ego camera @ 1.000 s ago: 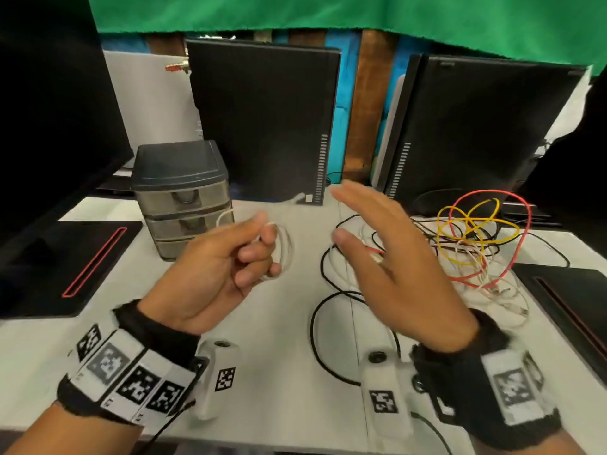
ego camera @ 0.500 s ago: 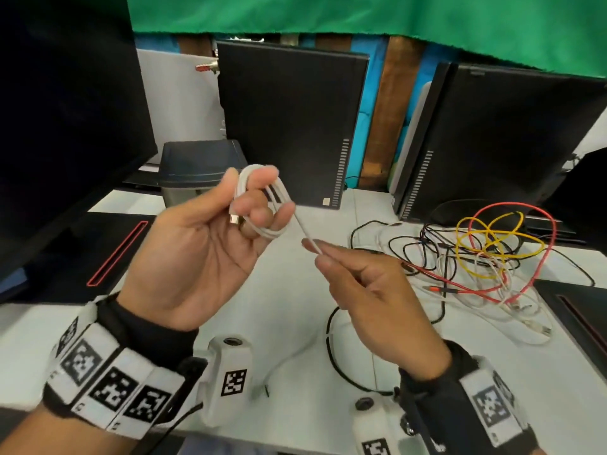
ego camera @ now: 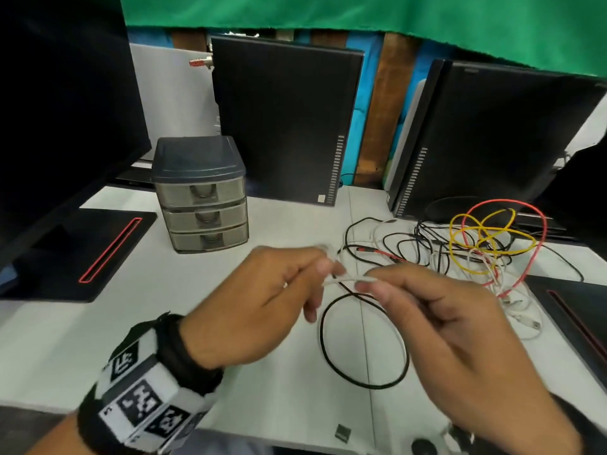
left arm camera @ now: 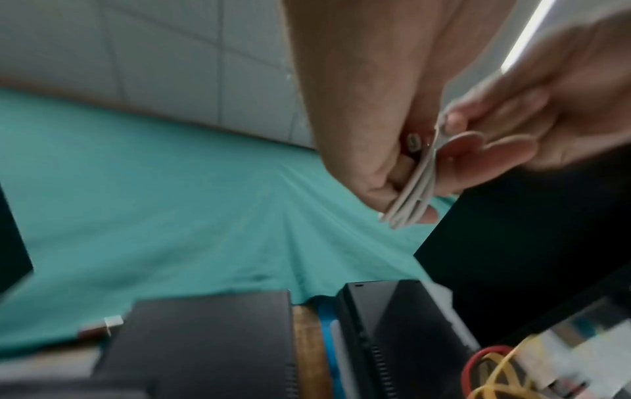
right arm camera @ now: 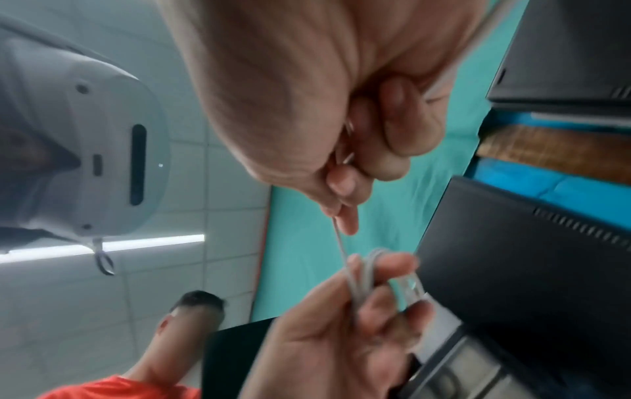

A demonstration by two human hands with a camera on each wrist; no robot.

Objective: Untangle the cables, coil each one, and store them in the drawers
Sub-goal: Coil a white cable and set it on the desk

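My left hand point(ego camera: 315, 274) grips a small coil of white cable point(left arm camera: 414, 194) between thumb and fingers above the middle of the table. My right hand point(ego camera: 368, 284) pinches the loose end of that white cable point(right arm camera: 339, 243) just right of the coil, so the short strand runs taut between both hands. A grey three-drawer unit point(ego camera: 202, 195) stands at the back left, all drawers closed. To the right lies a tangle of black, white, red and yellow cables point(ego camera: 476, 247). A black cable loop point(ego camera: 361, 339) lies on the table under my hands.
Two black computer cases point(ego camera: 285, 123) stand upright behind the table point(ego camera: 98, 339). A black monitor base with a red stripe point(ego camera: 82, 254) sits at the left, another at the far right edge. Another person in an orange shirt point(right arm camera: 119, 388) shows in the right wrist view.
Both hands have come down from in front of the drawers toward the table's middle. My right hand, open a second ago, now pinches the cable end close to the coil.
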